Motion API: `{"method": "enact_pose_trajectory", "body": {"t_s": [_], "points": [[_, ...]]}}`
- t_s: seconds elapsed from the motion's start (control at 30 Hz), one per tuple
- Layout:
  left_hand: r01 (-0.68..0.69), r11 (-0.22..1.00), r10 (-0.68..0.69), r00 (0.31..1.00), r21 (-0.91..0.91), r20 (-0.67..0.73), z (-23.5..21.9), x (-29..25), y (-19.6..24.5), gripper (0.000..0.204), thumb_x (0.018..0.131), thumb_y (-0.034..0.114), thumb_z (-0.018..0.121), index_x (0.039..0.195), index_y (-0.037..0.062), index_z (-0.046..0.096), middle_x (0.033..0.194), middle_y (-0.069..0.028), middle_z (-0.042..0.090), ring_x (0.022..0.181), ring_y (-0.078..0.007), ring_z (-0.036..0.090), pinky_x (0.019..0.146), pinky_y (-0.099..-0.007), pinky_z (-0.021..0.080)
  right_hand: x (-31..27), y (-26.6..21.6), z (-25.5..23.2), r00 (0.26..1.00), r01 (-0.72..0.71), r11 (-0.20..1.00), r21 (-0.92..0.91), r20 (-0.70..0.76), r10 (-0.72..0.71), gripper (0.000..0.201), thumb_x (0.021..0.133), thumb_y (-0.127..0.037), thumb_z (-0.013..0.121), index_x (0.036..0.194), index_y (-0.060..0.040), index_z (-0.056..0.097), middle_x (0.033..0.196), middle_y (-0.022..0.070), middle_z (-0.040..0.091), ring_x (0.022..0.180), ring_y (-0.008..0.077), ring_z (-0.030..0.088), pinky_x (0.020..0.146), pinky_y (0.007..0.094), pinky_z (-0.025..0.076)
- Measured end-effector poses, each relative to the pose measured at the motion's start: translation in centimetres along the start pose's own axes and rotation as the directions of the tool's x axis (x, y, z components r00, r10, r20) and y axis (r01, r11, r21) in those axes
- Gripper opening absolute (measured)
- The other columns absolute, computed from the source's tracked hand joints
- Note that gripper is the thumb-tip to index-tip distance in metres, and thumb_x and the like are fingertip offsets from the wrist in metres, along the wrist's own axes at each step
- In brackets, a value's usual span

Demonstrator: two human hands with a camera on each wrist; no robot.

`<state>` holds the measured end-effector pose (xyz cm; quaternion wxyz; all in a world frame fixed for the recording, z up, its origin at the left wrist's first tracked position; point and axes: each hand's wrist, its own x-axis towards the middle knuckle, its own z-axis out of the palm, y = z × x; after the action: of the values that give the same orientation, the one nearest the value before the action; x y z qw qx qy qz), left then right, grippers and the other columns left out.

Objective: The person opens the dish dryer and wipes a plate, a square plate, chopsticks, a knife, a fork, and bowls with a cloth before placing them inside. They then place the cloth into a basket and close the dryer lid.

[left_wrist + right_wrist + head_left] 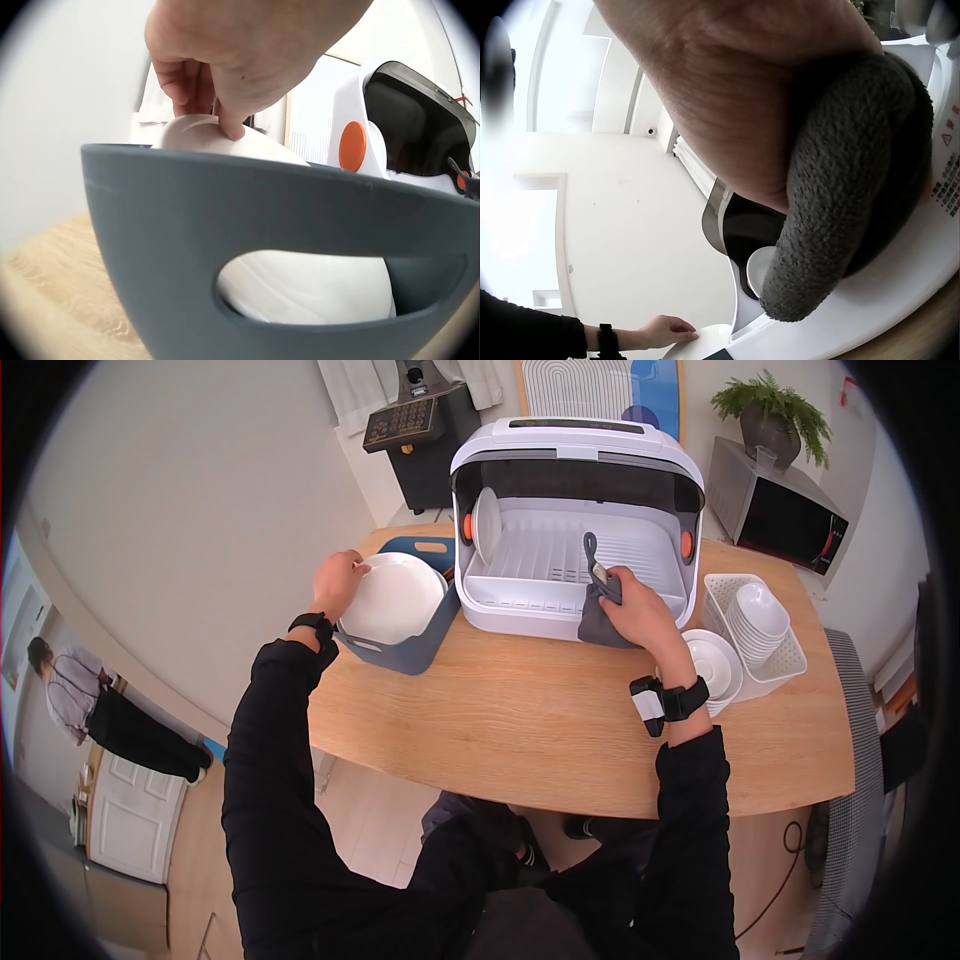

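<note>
- The wooden table (480, 725) carries everything being handled, and its bare front stretch gives room to steady a dish if the grip slips.
- The white dish cabinet (520, 618) stands with its front open; a dish is best turned on edge to suit its slots.
- The blue-grey basin (405, 658) sits just beside the cabinet; a lift should clear its raised wall before swinging across.
- The large white plate (395, 595) lies tilted in the basin; raising it slowly should avoid knocking the dishware beside it.
- A smaller plate (488, 525) stands upright at the cabinet's left end, a model for spacing.
- The right hand (643, 610) curls round the cloth, near the cabinet's front edge.
- The left hand (340, 580) pinches the plate's rim between thumb and fingers; a deeper hold would probably resist twisting.
- The grey cloth (603, 622) is bunched; keeping its loose end gathered should prevent snagging.
</note>
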<state>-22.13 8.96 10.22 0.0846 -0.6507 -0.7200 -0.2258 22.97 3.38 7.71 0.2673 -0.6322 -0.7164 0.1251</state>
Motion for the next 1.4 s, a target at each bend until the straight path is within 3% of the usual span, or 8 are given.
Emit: {"method": "enact_pose_trajectory", "body": {"t_s": [0.1,0.3,0.4,0.6,0.7,0.8,1.1,1.4], "points": [[-0.068,0.997,0.071,0.992,0.034,-0.101,0.2,-0.3,0.0,0.021,0.087,0.022,0.064,0.098,0.0046,0.067,0.1,-0.0167,0.066,0.096,-0.0331,0.062,0.082,-0.0411,0.049,0.0,0.0,0.0,1.0,-0.001,1.0,-0.001,-0.001,0.001,0.044,0.088,-0.026,0.06,0.128,-0.0096,0.049,0.107,0.018,0.067,0.104,0.0367,0.062,0.085,0.044,0.049],[-0.074,0.997,0.075,0.996,0.022,-0.045,-0.3,0.3,0.5,0.024,0.088,0.022,0.063,0.103,0.0043,0.061,0.1,-0.0154,0.065,0.095,-0.033,0.061,0.081,-0.0419,0.049,0.1,0.1,0.0,1.0,0.004,1.0,0.005,0.0,-0.004,0.044,0.088,-0.026,0.06,0.128,-0.0097,0.049,0.109,0.0179,0.067,0.104,0.0367,0.062,0.086,0.0436,0.049],[-0.056,0.997,0.053,0.998,0.058,0.042,-0.8,0.9,0.6,0.028,0.089,0.024,0.062,0.108,0.0042,0.058,0.099,-0.0155,0.066,0.093,-0.0334,0.063,0.081,-0.042,0.05,0.1,0.2,0.1,1.0,0.01,1.0,0.01,-0.003,-0.01,0.044,0.088,-0.026,0.06,0.128,-0.0097,0.049,0.109,0.0178,0.067,0.105,0.0367,0.062,0.086,0.0436,0.049],[-0.038,0.996,0.054,0.979,-0.083,0.198,-2.6,2.1,0.3,0.035,0.09,0.031,0.061,0.108,0.0014,0.056,0.102,-0.0199,0.066,0.095,-0.0338,0.065,0.083,-0.0414,0.05,0.1,0.2,0.0,1.0,0.002,1.0,0.014,0.004,-0.002,0.044,0.088,-0.026,0.06,0.127,-0.0102,0.049,0.109,0.0179,0.067,0.105,0.0366,0.062,0.086,0.0439,0.049],[0.055,0.994,-0.027,0.96,-0.094,0.278,-3.6,2.0,1.4,0.047,0.086,0.036,0.066,0.113,-0.0011,0.057,0.105,-0.0204,0.066,0.096,-0.033,0.065,0.084,-0.0398,0.051,0.1,0.2,0.1,1.0,0.009,1.0,0.012,0.004,-0.009,0.044,0.088,-0.026,0.06,0.127,-0.0101,0.049,0.108,0.018,0.067,0.104,0.0367,0.062,0.086,0.0443,0.049],[-0.046,0.997,0.061,0.954,-0.058,0.293,-3.5,1.8,1.4,0.057,0.082,0.041,0.07,0.117,-0.0031,0.059,0.107,-0.0203,0.067,0.097,-0.0317,0.066,0.086,-0.0378,0.052,0.1,0.3,0.1,1.0,0.012,1.0,0.008,-0.008,-0.012,0.043,0.088,-0.025,0.06,0.127,-0.01,0.049,0.107,0.0178,0.067,0.103,0.037,0.062,0.085,0.0449,0.049],[0.167,0.897,0.034,0.897,-0.41,0.441,-4.3,0.3,1.7,0.046,0.087,0.037,0.07,0.116,0.0017,0.065,0.102,-0.0132,0.071,0.092,-0.0216,0.068,0.085,-0.0344,0.053,0.0,0.4,0.3,1.0,0.014,1.0,0.011,-0.012,-0.014,0.043,0.087,-0.025,0.06,0.126,-0.0095,0.05,0.106,0.0177,0.067,0.102,0.0371,0.063,0.084,0.0451,0.049],[0.018,0.888,0.085,0.976,-0.459,0.202,-7.2,-2.0,5.0,0.036,0.09,0.031,0.066,0.109,-0.0004,0.067,0.091,-0.0136,0.072,0.077,-0.0219,0.07,0.072,-0.0334,0.055,0.1,0.2,0.1,1.0,0.009,1.0,0.002,-0.011,-0.009,0.043,0.087,-0.025,0.06,0.126,-0.0087,0.05,0.105,0.018,0.067,0.102,0.0364,0.063,0.084,0.045,0.049]]}}
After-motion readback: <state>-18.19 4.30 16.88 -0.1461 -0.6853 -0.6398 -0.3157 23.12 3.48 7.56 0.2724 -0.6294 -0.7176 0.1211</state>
